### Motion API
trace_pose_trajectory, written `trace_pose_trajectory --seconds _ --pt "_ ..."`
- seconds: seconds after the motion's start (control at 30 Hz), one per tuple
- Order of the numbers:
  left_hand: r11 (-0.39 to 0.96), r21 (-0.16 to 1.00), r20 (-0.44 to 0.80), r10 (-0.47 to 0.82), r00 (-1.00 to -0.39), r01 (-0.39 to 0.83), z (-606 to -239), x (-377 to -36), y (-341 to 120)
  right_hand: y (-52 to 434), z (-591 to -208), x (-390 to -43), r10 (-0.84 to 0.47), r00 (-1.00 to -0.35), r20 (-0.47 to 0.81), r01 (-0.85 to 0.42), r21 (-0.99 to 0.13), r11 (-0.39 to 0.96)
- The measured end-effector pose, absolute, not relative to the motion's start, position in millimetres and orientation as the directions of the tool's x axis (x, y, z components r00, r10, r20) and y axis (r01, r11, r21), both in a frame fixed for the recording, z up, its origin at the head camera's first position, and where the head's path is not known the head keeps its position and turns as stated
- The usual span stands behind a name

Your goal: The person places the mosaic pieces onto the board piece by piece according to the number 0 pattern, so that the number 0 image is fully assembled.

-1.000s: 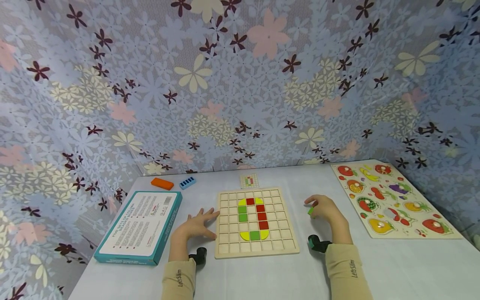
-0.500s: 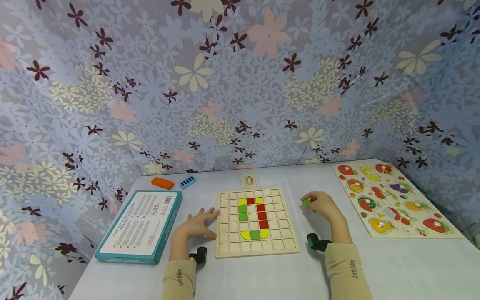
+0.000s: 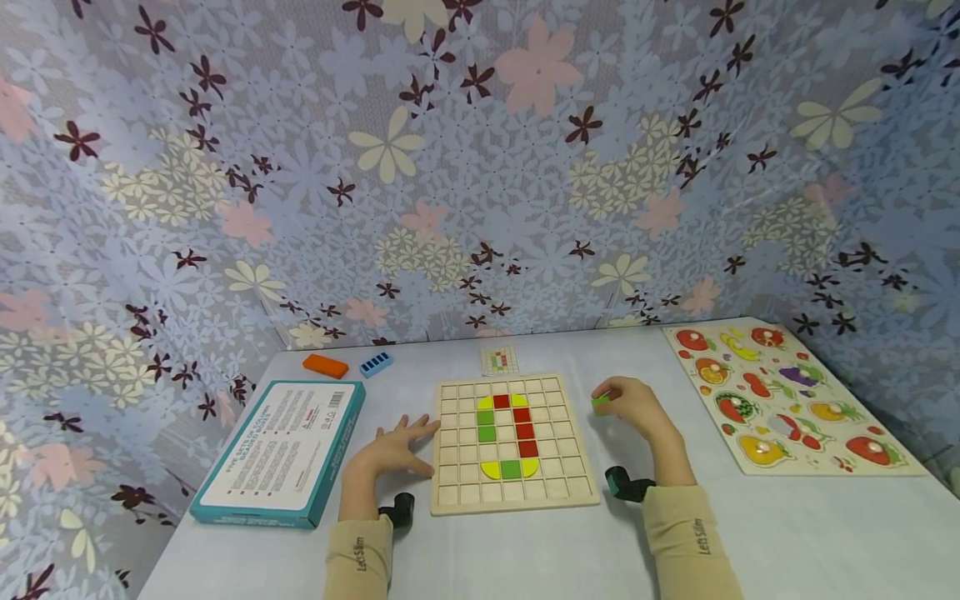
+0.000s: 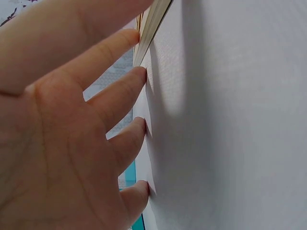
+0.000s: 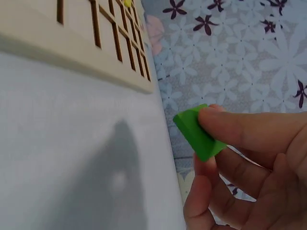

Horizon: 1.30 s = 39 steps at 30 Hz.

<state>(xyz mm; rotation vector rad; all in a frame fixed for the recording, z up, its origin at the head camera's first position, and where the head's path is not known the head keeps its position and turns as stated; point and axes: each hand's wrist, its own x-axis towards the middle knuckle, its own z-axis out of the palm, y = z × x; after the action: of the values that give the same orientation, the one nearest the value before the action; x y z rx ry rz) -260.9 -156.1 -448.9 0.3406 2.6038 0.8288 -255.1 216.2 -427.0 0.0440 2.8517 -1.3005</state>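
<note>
Green tile (image 5: 196,132), small and square, sits pinched between the thumb and curled fingertips of my right hand (image 3: 633,407), lifted off the table just beyond the right edge of the wooden grid board (image 3: 513,442), at about two o'clock from the board's centre. I judge that I hold it by its edges so that one flat face stays free to drop into a cell. In the right wrist view the tile is tilted, one corner toward the board's rim, and it touches nothing but my fingers.

The board lies flat in the middle of the white table (image 3: 525,550). Inside it, red, green and yellow pieces form a loop, with most cells bare.

My left hand (image 3: 393,450) lies at nine o'clock from the board, fingers straight and fanned apart, holding nothing. The fingertips (image 4: 141,72) press down on the tablecloth, and the uppermost one meets the board's left edge; I judge this steadies the board against sliding.

A small pattern card (image 3: 499,360) lies at twelve o'clock, just beyond the board. A teal box (image 3: 281,450) lies at nine o'clock, past my left hand, with an orange block (image 3: 325,366) and a blue block (image 3: 375,364) beyond it. A fruit puzzle board (image 3: 780,400) lies at three o'clock, well apart.
</note>
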Motion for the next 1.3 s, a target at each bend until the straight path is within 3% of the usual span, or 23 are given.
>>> trace_pose_trajectory --seconds 1.3 --pt "0.802 0.586 -0.282 0.333 -0.900 0.113 -450.3 -260.4 -154.9 132.6 -423.3 -252.6 -0.197 -0.980 0.033 -0.160 -0.716 0.679"
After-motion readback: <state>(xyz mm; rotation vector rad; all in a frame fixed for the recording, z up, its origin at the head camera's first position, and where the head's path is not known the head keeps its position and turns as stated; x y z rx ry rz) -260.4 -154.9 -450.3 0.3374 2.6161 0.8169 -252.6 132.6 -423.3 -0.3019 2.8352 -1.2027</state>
